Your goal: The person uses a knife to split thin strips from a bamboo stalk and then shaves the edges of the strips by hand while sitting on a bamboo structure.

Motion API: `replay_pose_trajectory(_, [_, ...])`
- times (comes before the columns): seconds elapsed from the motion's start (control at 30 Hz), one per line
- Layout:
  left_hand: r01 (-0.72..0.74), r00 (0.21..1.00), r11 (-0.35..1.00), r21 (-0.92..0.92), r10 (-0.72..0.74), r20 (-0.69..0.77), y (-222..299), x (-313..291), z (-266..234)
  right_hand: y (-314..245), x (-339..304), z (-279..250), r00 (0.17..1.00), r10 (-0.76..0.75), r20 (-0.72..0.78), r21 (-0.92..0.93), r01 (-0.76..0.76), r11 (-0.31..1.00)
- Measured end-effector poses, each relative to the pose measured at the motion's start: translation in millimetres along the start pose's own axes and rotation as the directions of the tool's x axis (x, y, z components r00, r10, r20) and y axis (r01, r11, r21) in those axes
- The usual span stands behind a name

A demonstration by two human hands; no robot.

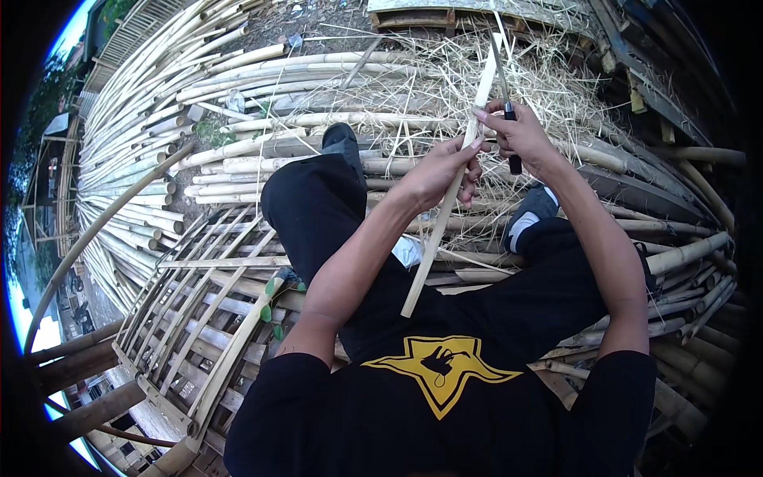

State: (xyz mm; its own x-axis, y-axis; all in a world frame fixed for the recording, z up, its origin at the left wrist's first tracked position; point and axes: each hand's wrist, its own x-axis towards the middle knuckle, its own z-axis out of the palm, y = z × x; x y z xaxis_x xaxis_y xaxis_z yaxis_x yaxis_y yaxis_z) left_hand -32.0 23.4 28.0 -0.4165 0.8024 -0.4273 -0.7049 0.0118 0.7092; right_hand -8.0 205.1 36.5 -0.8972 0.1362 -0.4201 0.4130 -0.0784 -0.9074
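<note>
A long, pale split-bamboo strip (435,245) slants from my lap up and away to the right. Around its middle, my left hand (439,171) is closed, with the thumb lying along the strip. My right hand (526,137) grips a knife by its black handle (515,164), and its thumb presses the strip just beyond my left hand. The knife's narrow blade (501,70) points away from me, close beside the strip's far part. Beneath both hands lies a heap of thin bamboo shavings (445,67).
Long bamboo poles (254,75) lie stacked ahead and to the left. A lattice of bamboo slats (187,318) is at my left side. Wooden pallets (548,9) stand at the far right. More poles (675,258) lie to my right. My bent legs (310,199) frame the work.
</note>
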Motion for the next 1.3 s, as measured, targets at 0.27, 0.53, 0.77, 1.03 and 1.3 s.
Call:
replay_pose_trajectory(0.27, [-0.121, 0.982, 0.988, 0.093, 0.132, -0.134, -4.6, 8.0, -14.5, 12.8, 5.9, -4.8, 0.958, -0.283, 0.045, -0.678, 0.237, 0.696])
replay_pose_trajectory(0.53, [-0.11, 0.993, 0.991, 0.076, 0.113, -0.037, -1.3, 7.8, -15.8, 0.7, -11.0, 13.3, 0.952, -0.294, 0.086, -0.888, 0.206, 0.41])
replay_pose_trajectory(0.77, [-0.043, 0.998, 0.986, 0.162, 0.036, 0.046, 4.2, 0.6, -3.9, 12.0, 11.0, -5.9, 0.98, -0.154, -0.127, -0.895, -0.047, 0.444])
replay_pose_trajectory(1.03, [-0.013, 1.0, 0.998, 0.056, 0.014, -0.021, -2.0, 7.5, -7.2, 8.6, 12.3, -6.1, 0.968, -0.216, -0.131, -0.935, -0.049, 0.351])
replay_pose_trajectory(1.3, [-0.051, 0.994, 0.988, 0.147, 0.064, -0.091, -8.1, 10.6, -9.9, 14.8, 6.6, 6.5, 0.986, -0.129, -0.102, -0.938, -0.052, 0.343])
